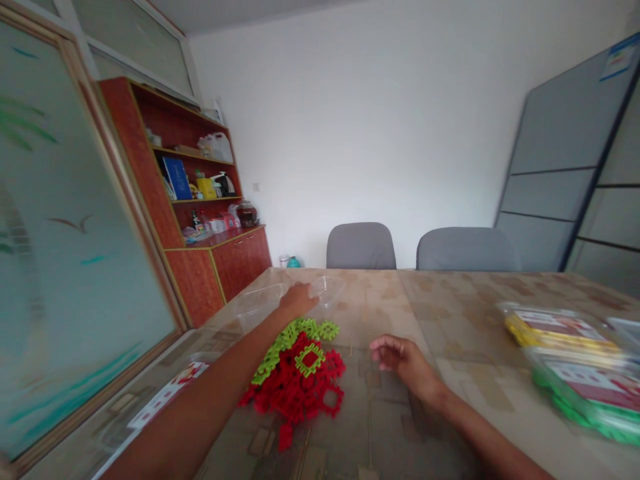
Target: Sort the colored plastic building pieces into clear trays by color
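My left hand [299,300] reaches across the pile to the far side of the table. Its fingers are closed at the near edge of a clear plastic container [329,291]; the grip is partly hidden. A second clear container [257,303] lies just left of that hand. Under my left forearm sits a heap of red plastic building pieces [300,390], square with notched edges. Lime-green pieces [293,337] of the same kind lie along its far side and on top. My right hand [397,357] hovers right of the heap, fingers loosely bent and apart, holding nothing.
A pack of yellow pieces [565,337] and a pack of green pieces [595,393] stand at the table's right. A clear lid with a printed label [167,393] lies at left, partly behind my forearm. Two grey chairs [361,247] line the far edge.
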The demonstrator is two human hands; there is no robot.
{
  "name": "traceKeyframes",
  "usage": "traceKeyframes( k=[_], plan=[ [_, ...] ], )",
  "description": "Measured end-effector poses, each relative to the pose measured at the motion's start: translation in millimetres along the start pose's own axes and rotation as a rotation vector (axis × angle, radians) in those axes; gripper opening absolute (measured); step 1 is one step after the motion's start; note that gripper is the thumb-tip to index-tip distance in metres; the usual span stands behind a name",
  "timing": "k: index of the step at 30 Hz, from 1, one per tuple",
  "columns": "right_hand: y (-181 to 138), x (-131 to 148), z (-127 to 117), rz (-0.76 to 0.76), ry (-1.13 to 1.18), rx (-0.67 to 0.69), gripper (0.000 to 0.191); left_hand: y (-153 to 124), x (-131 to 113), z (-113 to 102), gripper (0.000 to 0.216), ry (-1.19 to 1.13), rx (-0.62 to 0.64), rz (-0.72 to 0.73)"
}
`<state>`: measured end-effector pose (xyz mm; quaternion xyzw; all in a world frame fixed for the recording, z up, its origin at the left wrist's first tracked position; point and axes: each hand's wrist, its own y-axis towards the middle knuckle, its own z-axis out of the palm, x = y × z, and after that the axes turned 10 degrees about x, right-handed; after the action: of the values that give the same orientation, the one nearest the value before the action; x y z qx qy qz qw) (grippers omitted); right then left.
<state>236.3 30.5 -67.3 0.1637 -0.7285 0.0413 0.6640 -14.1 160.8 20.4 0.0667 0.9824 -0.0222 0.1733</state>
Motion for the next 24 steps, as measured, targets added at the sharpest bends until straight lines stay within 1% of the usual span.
traceKeyframes(
  k=[4,8,10,13,16,19,21,24],
  plan=[
    [0,1,8,0.000,-0.005,0.034,0.021,-4,-19,16,0.031,0.173,0.064,0.100],
    [-3,3,7,-0.007,-0.016,0.052,0.016,-1,-41,29,0.030,0.268,0.128,0.138],
    [-4,3,3,-0.009,-0.013,0.053,0.017,2,-46,30,0.029,0.296,0.162,0.129],
    [-5,2,-3,-0.015,-0.010,0.040,0.018,5,-41,27,0.030,0.318,0.186,0.110],
    [-4,3,-7,-0.024,-0.020,0.028,0.020,4,-32,24,0.029,0.314,0.174,0.121],
    [-4,10,-7,-0.036,-0.044,0.030,0.024,-2,-29,22,0.030,0.271,0.126,0.183],
    [-6,20,-7,-0.047,-0.067,0.035,0.027,-7,-34,22,0.030,0.212,0.078,0.252],
    [-16,39,-15,-0.059,-0.123,0.024,0.031,-19,-55,25,0.028,0.070,0.026,0.402]
  ],
)
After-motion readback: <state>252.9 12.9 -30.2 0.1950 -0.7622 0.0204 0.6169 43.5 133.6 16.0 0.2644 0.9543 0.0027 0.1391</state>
